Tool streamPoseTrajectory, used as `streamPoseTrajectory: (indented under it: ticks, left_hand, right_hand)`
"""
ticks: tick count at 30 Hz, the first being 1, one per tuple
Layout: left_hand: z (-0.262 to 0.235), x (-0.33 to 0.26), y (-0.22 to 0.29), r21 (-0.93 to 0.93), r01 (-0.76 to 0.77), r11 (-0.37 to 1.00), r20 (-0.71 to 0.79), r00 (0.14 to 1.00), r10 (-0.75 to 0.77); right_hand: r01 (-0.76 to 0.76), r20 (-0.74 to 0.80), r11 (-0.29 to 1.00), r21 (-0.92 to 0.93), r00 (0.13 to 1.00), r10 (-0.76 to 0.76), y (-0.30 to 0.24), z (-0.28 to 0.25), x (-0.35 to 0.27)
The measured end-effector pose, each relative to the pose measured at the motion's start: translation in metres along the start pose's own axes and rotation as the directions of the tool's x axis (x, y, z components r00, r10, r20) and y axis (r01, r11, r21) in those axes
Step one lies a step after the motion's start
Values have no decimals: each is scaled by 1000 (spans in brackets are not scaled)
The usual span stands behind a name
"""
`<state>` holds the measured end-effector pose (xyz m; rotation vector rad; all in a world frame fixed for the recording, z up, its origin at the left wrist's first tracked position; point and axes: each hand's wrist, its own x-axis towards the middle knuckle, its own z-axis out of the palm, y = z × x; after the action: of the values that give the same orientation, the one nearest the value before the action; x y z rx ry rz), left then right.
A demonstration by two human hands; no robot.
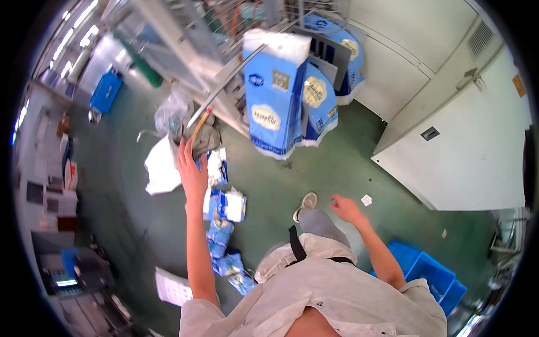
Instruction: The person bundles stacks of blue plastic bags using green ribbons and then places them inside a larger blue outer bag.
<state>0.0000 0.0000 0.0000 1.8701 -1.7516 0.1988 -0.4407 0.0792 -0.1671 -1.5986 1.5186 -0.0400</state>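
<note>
My left hand [192, 175] reaches forward with fingers stretched and apart. Just beyond its fingertips is a thin orange-brown stick [200, 127] with a red tip; whether they touch is unclear. Around that hand lie a white bag [163, 166], a clear plastic bag [173, 112] and a crumpled grey-brown cloth or sack [208, 140]. Below it, several blue-and-white plastic packages [227, 205] trail along the green floor. My right hand [346, 208] hangs over the floor, loosely bent with fingers apart, holding nothing visible. In front stands a tall blue-and-white plastic-wrapped pack [274, 98].
More blue packs [320, 104] stand behind the tall one, by a metal frame [196, 67]. A white cabinet door [460, 146] juts out at right. Blue crates [429, 272] sit at lower right, a blue bin [105, 92] at far left. A white sheet [173, 286] lies lower left.
</note>
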Motion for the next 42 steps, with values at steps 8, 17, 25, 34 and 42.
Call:
streamPoseTrajectory:
  ticks: [8,17,25,34,42]
  left_hand:
    - [-3,-420,-98,-145,639,755,516,700,-494]
    - [-28,-897,52,247,920,305,937,-146,-316]
    - [-51,-879,128,33,969,244,792,124,-598]
    - [-166,-980,134,307,916,258,854,-145,-500]
    - [-144,-955,49,211,951,225,801,-36,-597]
  right_hand:
    - [155,271,987,-35,952,-140,16,141,-132]
    - [188,347,969,-159,930,-124,44,167,-219]
    - [-63,515,998,-25,854,67,83,210,-221]
    - [51,391,997,-49,920,-28,239,306,-364]
    - [-292,259,947,-134,912,318,334,355,-422]
